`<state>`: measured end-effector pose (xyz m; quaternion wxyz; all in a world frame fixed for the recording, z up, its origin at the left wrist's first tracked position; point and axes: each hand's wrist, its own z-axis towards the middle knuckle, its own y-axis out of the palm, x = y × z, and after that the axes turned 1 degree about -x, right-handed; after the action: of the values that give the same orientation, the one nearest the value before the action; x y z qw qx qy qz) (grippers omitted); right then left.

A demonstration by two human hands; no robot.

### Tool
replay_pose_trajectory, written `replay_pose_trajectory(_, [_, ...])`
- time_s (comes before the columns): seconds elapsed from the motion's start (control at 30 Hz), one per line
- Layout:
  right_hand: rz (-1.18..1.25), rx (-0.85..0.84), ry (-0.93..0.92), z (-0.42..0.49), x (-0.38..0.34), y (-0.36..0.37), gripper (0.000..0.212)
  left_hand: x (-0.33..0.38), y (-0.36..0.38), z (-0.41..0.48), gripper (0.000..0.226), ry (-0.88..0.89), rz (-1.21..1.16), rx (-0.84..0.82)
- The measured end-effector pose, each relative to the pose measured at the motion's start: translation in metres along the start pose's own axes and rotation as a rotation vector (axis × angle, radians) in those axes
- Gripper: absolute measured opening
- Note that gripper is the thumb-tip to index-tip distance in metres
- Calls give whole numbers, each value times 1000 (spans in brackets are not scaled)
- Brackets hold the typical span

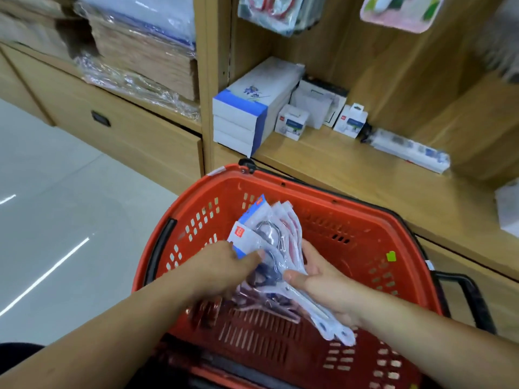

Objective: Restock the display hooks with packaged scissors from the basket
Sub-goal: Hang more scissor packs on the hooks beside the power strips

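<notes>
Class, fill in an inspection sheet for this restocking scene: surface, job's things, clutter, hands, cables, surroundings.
Surface: wooden shelf behind the basket, partly bare.
Job's things: packaged scissors fanned in a bundle over the red basket.
Clutter: stacked white-and-blue boxes and small white boxes on the shelf.
Hands: left hand pinches the front pack; right hand grips the bundle from below.
Cables: nothing seen.
Surroundings: grey floor; hanging packets above; hooks themselves not clearly visible.

Blurred scissors packs, labels illegible; basket front cropped below.
</notes>
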<state>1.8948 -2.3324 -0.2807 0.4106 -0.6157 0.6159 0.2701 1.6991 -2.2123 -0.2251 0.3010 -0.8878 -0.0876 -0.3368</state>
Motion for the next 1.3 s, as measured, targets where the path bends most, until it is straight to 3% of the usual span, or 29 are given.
replay_pose_trajectory(0.17, [256, -7, -129, -52, -48, -16, 55, 29, 14, -19, 70, -16, -420, 7])
replay_pose_trajectory(0.3, [378, 41, -116, -80, -75, -32, 52, 51, 29, -30, 43, 101, -818, -76])
replay_pose_trajectory(0.43, [363, -6, -155, -97, -85, -41, 60, 77, 35, -40, 27, 308, -1016, -70])
replay_pose_trajectory(0.57, [465, -18, -170, -105, -99, -55, 62, 90, 32, -36, 30, 415, -1028, -19])
replay_pose_trajectory(0.7, [595, 21, -133, -98, -107, -60, 58, 91, 30, -27, 38, 402, -1040, 28])
replay_pose_trajectory(1.03, [466, 214, -229, -81, -107, -53, 52, 86, 31, -27, 31, 437, -1122, 24])
replay_pose_trajectory(1.17, [536, 232, -238, -79, -114, -62, 61, 91, 20, -33, 34, 467, -1143, 46])
replay_pose_trajectory(1.3, [641, 231, -251, -91, -122, -70, 55, 94, 11, -45, 35, 501, -1181, 69])
